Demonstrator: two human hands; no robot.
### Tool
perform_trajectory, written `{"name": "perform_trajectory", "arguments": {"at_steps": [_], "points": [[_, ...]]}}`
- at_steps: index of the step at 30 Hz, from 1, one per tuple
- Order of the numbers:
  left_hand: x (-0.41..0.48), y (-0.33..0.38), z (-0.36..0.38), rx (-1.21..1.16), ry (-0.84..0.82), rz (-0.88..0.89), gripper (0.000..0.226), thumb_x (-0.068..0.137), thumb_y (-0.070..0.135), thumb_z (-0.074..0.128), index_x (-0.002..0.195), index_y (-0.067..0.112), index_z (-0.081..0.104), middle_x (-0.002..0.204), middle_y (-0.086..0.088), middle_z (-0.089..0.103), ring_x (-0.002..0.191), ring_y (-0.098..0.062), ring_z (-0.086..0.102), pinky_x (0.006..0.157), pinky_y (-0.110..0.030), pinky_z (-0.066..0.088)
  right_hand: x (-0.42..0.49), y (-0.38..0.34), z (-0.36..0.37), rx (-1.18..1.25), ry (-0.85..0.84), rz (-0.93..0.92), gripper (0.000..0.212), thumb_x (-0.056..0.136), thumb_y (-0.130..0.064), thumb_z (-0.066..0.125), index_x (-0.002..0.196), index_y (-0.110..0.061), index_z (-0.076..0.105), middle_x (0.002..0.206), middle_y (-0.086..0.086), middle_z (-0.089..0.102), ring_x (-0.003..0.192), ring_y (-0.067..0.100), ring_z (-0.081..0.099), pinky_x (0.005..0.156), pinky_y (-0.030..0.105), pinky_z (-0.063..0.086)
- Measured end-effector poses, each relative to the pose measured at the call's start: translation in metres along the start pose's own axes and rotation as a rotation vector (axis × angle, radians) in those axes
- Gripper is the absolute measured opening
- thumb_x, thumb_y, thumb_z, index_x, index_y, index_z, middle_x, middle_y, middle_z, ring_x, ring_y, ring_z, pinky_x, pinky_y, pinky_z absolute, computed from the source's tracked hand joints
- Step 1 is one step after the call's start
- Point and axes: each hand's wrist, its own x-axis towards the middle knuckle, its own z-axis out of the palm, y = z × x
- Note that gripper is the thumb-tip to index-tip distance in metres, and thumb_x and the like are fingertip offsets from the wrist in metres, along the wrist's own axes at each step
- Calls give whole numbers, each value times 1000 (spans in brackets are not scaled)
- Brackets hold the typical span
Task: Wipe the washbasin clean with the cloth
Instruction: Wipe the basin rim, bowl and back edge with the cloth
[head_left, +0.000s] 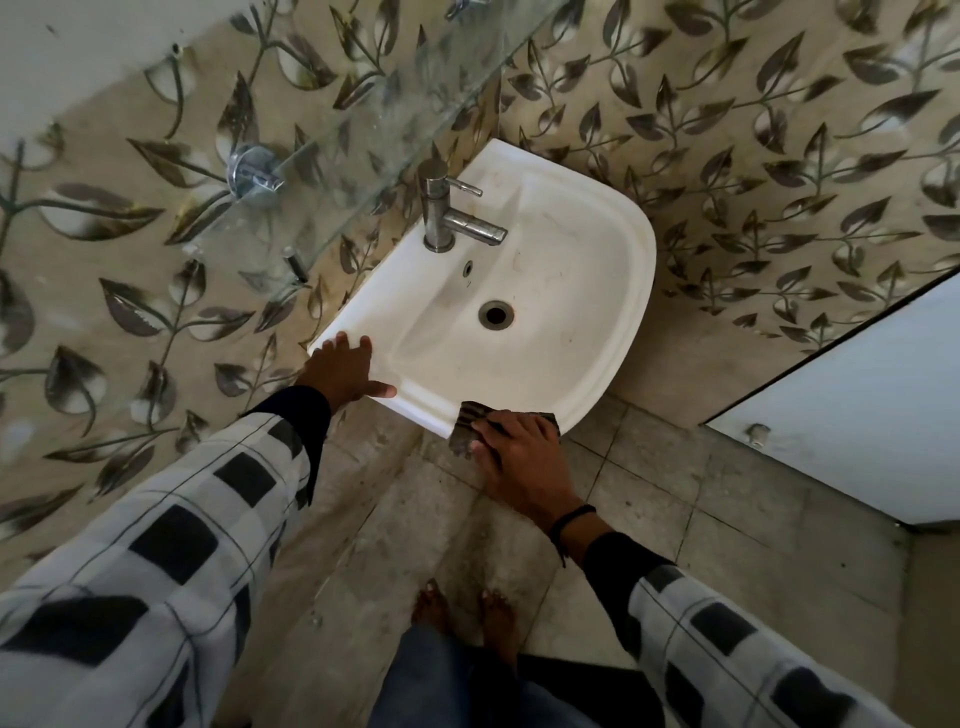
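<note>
A white washbasin hangs on the leaf-patterned wall, with faint brown stains inside the bowl and a round drain in the middle. A dark striped cloth lies over the basin's front rim. My right hand presses on the cloth with fingers spread flat. My left hand rests on the basin's near left corner, fingers straight and thumb along the rim.
A steel tap stands at the back of the basin. A glass shelf juts from the wall above left. A white door is at right. My bare feet stand on the tiled floor below.
</note>
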Motion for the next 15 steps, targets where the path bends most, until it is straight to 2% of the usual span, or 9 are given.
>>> {"name": "perform_trajectory", "arguments": {"at_steps": [3,4,6,8,11,15], "points": [[2,0,1,-1,0,-7,108,80,67,62,156,10,10,158,-31,7,142,-47,22,115,-49,25,7,-22,4,-35,-83,54,59,89,-67,41,119,-21,63,122,-3,57,110,22,49,99,46,36],[2,-1,2,-7,-3,-9,109,80,67,62,156,10,9,158,-30,7,143,-47,21,115,-48,24,9,-33,9,-43,-104,55,60,89,-65,43,124,-19,60,124,0,55,112,24,47,100,48,35],[1,-1,2,-10,-5,-9,109,80,68,62,156,10,9,158,-30,6,143,-47,20,116,-48,24,14,-49,17,-62,-122,65,55,86,-46,50,130,-14,57,126,5,54,113,30,49,101,52,36],[-1,-1,1,-13,-9,-14,109,81,68,61,156,10,7,159,-30,4,144,-47,18,116,-48,23,17,-49,17,-52,-79,70,49,83,-34,48,126,-13,60,121,6,57,107,30,54,96,50,39],[-4,2,-3,-9,-14,-19,109,82,67,60,156,9,6,158,-31,3,144,-47,18,117,-48,21,8,-23,8,-65,31,-4,36,88,-31,47,114,-16,66,108,3,64,93,27,58,84,43,44],[-8,3,-5,-6,-10,-15,109,82,66,61,156,8,7,158,-33,4,145,-47,17,118,-48,22,8,-7,1,-75,45,1,29,89,-31,47,102,-16,68,95,1,62,84,26,56,76,42,42]]}}
